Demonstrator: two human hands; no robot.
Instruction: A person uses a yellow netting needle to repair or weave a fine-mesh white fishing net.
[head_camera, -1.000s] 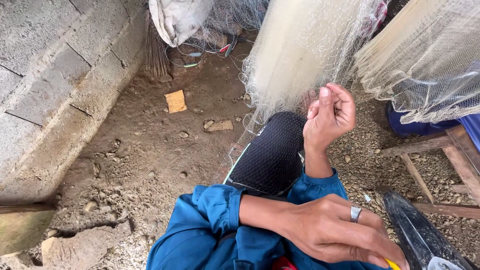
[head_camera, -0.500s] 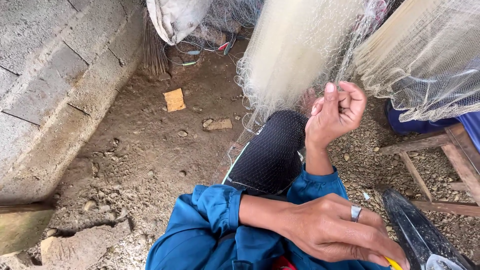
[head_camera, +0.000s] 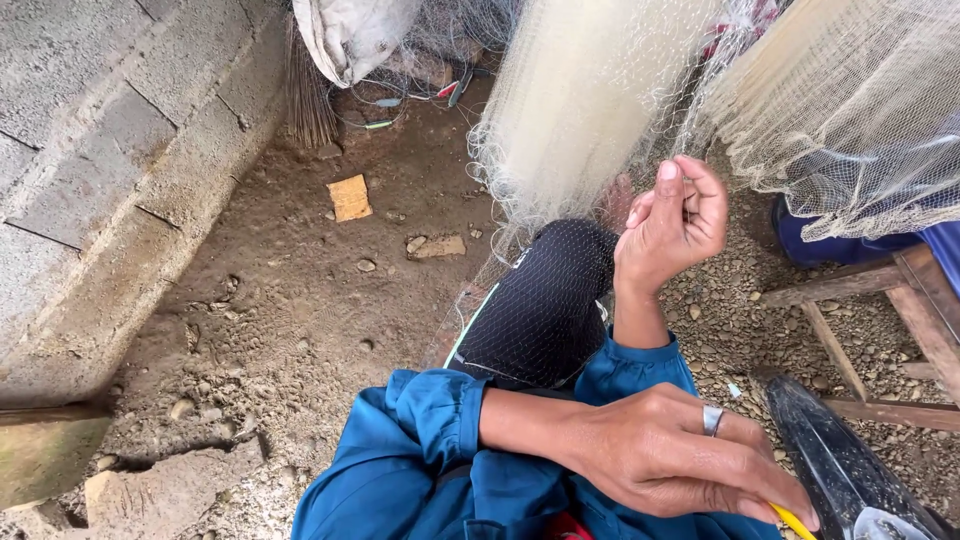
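Observation:
A pale fishing net (head_camera: 590, 100) hangs in thick folds in front of me and drapes over my knee in black trousers (head_camera: 545, 310). My right hand (head_camera: 672, 222) is raised at the net's lower edge, thumb up and fingers curled shut on a few of its strands. My left hand (head_camera: 670, 455), with a ring on one finger, lies low across my lap in blue sleeves. It grips a yellow tool (head_camera: 795, 522) of which only the tip shows.
A grey block wall (head_camera: 90, 170) runs along the left. The dirt ground holds stones, an orange scrap (head_camera: 350, 197) and a broken block (head_camera: 165, 485). A wooden frame (head_camera: 860, 330) and a dark blade-like object (head_camera: 835, 465) are on the right.
My right hand has shifted slightly to the right and curled its fingers tighter on the net strands. My left hand has stayed in place.

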